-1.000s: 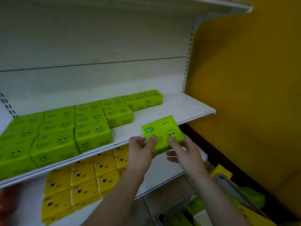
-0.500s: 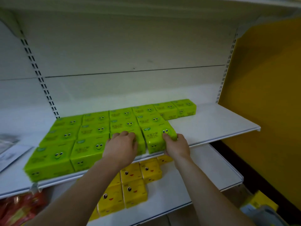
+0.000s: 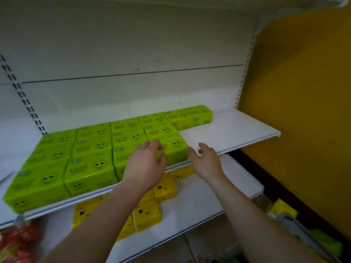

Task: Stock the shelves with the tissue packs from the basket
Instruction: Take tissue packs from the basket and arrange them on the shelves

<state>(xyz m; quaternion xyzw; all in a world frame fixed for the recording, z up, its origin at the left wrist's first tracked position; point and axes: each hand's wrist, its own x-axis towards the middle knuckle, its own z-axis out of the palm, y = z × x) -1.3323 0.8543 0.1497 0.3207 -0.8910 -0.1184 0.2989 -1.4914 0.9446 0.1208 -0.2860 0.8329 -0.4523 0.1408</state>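
White slotted shelving back panel (image 3: 133, 44) beside a mustard-yellow wall (image 3: 303, 92), pale tiled floor (image 3: 205, 247) below.

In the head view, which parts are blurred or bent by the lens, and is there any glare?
Head view: motion blur smears the red packets at lower left and the nearest green tissue packs; the wide lens bows the slotted upright; no strong glare, only soft sheen on the shelf edge; both hands stay fairly sharp.

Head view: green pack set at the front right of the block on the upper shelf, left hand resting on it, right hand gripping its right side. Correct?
Not quite. In the head view the right hand grips nothing: it is open, fingers spread, just off the green pack. The rest stands: the pack sits on the upper shelf and the left hand rests on it.
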